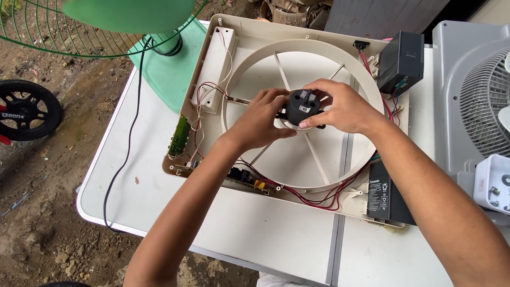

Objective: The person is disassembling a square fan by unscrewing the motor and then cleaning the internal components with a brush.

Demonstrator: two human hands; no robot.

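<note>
- Head view: the small black motor (pixel 302 106) sits in the middle of the cream fan frame (pixel 212 69), where the thin spokes meet.
- The left hand (pixel 261 118) is curled against the left side of the motor. Its fingers touch the motor and hold it.
- The right hand (pixel 337 106) wraps over the right side and top of the motor, and its fingers press on it too.
- The fan frame lies flat on the white worktop (pixel 255 228). A big round ring goes all the way around the motor.
- Red wires (pixel 313 199) run along the ring's edge, below the motor.
- A green circuit board (pixel 179 135) stands at the frame's edge, far left of the motor.
- One black battery (pixel 401 61) is up and to the right of the motor. Another black battery (pixel 388 196) is down and to the right of it.
- A green fan (pixel 133 21) with a wire guard is up and to the left of the motor. Its black cord (pixel 127 143) hangs down over the worktop.
- A grey fan (pixel 475 101) is far right of the motor.
- A black wheel (pixel 26 109) lies on the dirt ground, far left of the motor.
</note>
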